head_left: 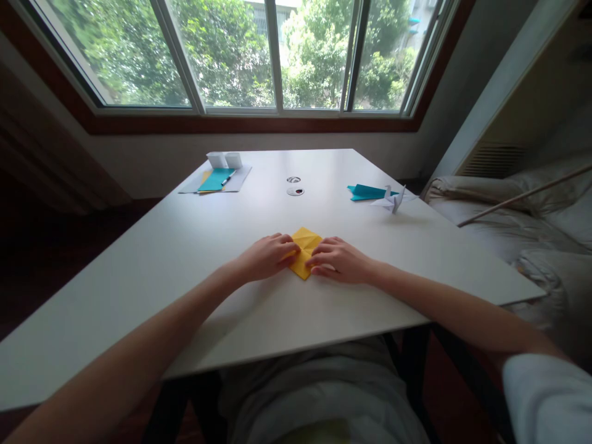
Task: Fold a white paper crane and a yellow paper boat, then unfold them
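A yellow sheet of origami paper point(304, 241) lies on the white table in front of me, turned like a diamond and marked with creases. On its left corner rest the curled fingers of my left hand point(269, 254), gripping the edge. My right hand point(341, 259) holds the right side, its fingertips pressed on the paper near the middle. Both hands partly cover the side corners, so what lies under the fingers is hidden.
Beyond, on the white table point(222, 228), are a teal paper plane point(367, 192) and a white paper crane point(391, 200) at right. At left lie teal paper point(215, 180), a pen point(228, 178) and white containers point(224, 160). Round stickers or discs point(295, 192) sit centrally.
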The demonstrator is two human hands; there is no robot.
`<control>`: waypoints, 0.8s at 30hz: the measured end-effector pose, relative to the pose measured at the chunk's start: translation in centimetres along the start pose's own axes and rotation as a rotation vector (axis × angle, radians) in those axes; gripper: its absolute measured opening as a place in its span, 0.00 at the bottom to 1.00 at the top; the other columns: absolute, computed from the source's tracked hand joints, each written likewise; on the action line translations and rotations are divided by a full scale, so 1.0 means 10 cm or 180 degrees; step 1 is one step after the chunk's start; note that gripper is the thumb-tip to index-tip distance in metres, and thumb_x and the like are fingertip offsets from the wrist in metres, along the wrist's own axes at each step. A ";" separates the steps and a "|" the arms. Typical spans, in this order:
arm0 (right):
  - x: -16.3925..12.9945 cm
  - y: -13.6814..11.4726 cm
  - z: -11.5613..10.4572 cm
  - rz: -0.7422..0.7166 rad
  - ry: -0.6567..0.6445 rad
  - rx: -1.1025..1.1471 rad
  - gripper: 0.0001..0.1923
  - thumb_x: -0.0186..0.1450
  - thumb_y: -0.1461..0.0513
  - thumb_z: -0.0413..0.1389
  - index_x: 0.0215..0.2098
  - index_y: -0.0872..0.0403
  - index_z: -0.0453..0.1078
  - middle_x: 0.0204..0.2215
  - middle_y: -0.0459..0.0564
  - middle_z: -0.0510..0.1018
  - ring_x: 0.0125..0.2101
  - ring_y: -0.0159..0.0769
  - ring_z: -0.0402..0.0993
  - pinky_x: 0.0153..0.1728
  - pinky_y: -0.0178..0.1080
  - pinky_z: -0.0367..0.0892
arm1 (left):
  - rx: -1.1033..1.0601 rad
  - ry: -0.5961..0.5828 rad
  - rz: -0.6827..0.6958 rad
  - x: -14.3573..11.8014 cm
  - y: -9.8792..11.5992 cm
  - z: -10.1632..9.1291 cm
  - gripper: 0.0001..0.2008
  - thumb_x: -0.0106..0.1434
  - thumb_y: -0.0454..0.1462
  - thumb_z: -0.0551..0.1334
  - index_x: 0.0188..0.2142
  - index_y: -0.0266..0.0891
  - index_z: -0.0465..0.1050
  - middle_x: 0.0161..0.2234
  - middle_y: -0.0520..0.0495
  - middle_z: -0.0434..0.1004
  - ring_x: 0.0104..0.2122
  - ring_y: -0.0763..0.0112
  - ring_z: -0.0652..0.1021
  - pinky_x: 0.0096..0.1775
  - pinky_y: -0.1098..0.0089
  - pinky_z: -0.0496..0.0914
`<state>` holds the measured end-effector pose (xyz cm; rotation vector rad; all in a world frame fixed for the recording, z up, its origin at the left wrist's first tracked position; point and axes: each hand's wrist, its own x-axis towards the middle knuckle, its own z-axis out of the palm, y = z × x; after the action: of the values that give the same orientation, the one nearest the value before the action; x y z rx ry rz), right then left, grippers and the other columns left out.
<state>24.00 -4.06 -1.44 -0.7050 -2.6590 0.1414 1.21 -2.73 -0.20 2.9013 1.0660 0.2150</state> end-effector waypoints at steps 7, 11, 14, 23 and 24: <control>-0.03 0.34 -0.02 0.1027 0.0348 -0.0233 0.18 0.60 0.53 0.53 0.45 0.53 0.69 0.42 0.54 0.73 0.41 0.40 0.68 0.44 0.43 0.62 | 0.0153 0.0001 -0.0400 0.00 0.02 -0.01 0.14 0.63 0.43 0.51 0.45 0.46 0.69 0.44 0.48 0.71 0.42 0.65 0.72 0.38 0.69 0.67; -0.06 0.46 0.00 0.1144 0.0172 -0.0050 0.21 0.58 0.53 0.56 0.46 0.53 0.69 0.41 0.54 0.73 0.39 0.39 0.69 0.41 0.41 0.64 | 0.0211 0.0156 -0.1149 -0.01 -0.03 -0.02 0.18 0.57 0.48 0.56 0.45 0.45 0.68 0.46 0.48 0.70 0.40 0.63 0.73 0.32 0.70 0.67; -0.05 0.48 0.01 0.1155 0.0156 0.0109 0.21 0.57 0.53 0.57 0.46 0.53 0.69 0.39 0.53 0.73 0.37 0.38 0.70 0.39 0.40 0.65 | -0.0096 0.0044 -0.1385 -0.02 -0.13 -0.04 0.20 0.55 0.48 0.58 0.46 0.46 0.68 0.44 0.49 0.72 0.38 0.65 0.74 0.29 0.72 0.66; -0.04 0.45 -0.01 0.1184 0.0390 0.0350 0.13 0.54 0.58 0.60 0.38 0.53 0.70 0.36 0.50 0.74 0.35 0.37 0.69 0.38 0.40 0.64 | -0.0698 0.0027 -0.1321 -0.02 -0.33 -0.01 0.15 0.52 0.45 0.60 0.38 0.41 0.71 0.33 0.50 0.74 0.30 0.70 0.73 0.29 0.73 0.66; -0.04 0.45 -0.01 0.1147 0.0408 0.0366 0.12 0.54 0.59 0.59 0.37 0.53 0.70 0.36 0.49 0.74 0.35 0.36 0.69 0.37 0.39 0.64 | -0.0658 0.0074 -0.1287 -0.02 -0.33 -0.01 0.14 0.53 0.45 0.60 0.37 0.41 0.71 0.33 0.50 0.74 0.30 0.70 0.73 0.29 0.73 0.65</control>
<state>26.37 -0.37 -2.32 -1.1081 -2.3593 0.3313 -1.05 -0.31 -0.46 2.4454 1.5014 0.3180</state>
